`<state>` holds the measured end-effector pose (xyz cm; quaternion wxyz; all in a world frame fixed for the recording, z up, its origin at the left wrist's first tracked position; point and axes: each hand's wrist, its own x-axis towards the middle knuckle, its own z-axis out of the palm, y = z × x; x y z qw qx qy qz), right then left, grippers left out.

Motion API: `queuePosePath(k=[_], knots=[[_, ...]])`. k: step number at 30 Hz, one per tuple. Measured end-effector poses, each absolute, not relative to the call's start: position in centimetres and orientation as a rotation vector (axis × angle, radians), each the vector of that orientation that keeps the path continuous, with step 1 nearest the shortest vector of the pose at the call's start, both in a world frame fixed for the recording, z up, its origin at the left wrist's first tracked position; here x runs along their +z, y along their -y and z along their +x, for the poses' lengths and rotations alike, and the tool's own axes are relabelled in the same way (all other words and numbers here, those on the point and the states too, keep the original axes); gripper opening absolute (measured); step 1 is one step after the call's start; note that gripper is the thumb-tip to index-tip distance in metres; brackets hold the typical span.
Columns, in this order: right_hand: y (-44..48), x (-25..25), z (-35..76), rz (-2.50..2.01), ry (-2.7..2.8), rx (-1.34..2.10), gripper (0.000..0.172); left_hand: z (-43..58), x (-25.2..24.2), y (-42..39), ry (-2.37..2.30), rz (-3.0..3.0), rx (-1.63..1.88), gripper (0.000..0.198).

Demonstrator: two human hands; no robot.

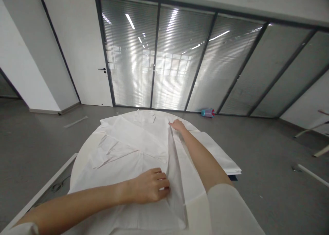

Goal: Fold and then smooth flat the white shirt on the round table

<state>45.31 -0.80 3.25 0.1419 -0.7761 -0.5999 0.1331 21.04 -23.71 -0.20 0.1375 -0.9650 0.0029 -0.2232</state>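
Notably, left grip [151, 188] pinches the thin white cloth garment [123, 139], right grip [178, 125] (closure unclear) touches its fold; uneven pull may skew it.

Round white table [82, 151], white shirt [133, 139] spread flat across it, folded white cloth stack [218, 152] at its right edge.

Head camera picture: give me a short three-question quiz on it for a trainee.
1. True or false: the left hand and the right hand both rest on the white garment.
2. Which hand reaches farther across the table? A: left. B: right.
3. Fill in: the table's top is ___ in shape.
Key: 1 true; 2 B; 3 round.
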Motion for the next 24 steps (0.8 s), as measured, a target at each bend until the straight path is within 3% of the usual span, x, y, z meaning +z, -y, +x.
queuePosePath(k=[5, 12, 17, 24], knots=[[-4.2, 0.6, 43.5, -2.314, 1.611, 0.373, 0.047, 18.7, -0.5, 24.0, 0.059, -2.823, -0.665, 0.015], [-7.6, -1.5, 41.3, -2.356, 1.504, 0.359, 0.042, 15.8, -1.2, 25.0, 0.249, -2.912, -0.642, 0.014], [-9.5, -1.5, 37.3, -2.243, 1.64, 0.323, 0.044, 12.9, -0.3, 26.9, 0.402, -2.972, -0.693, 0.015], [-9.5, -3.2, 30.8, -2.085, 1.891, 0.283, 0.032, 10.3, -0.6, 28.9, 0.537, -2.995, -0.892, 0.021]])
